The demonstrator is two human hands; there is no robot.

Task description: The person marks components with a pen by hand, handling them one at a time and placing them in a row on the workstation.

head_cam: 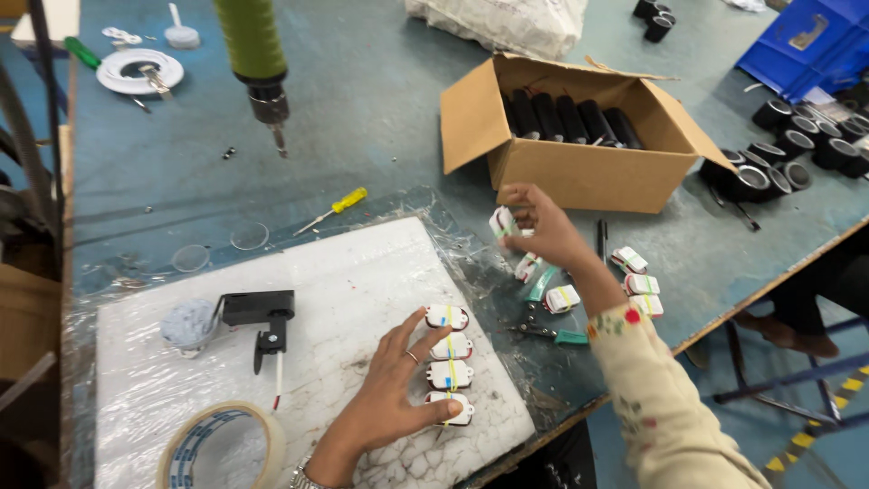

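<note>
My left hand (391, 389) lies on a white foam pad (299, 299), fingers spread against a column of several small white modules (450, 373) with coloured wires. My right hand (541, 226) hovers above the table to the right of the pad and pinches one white module (502, 222) between fingers and thumb. More of the same white modules (639, 284) lie loose on the table beside my right forearm, near teal-handled pliers (552, 333).
An open cardboard box (579, 167) of black cylinders stands behind my right hand. A green powered screwdriver (256, 63) hangs over the table. A yellow screwdriver (337, 209), a tape roll (222, 445), a black fixture (261, 312) and black ring housings (797, 149) lie around.
</note>
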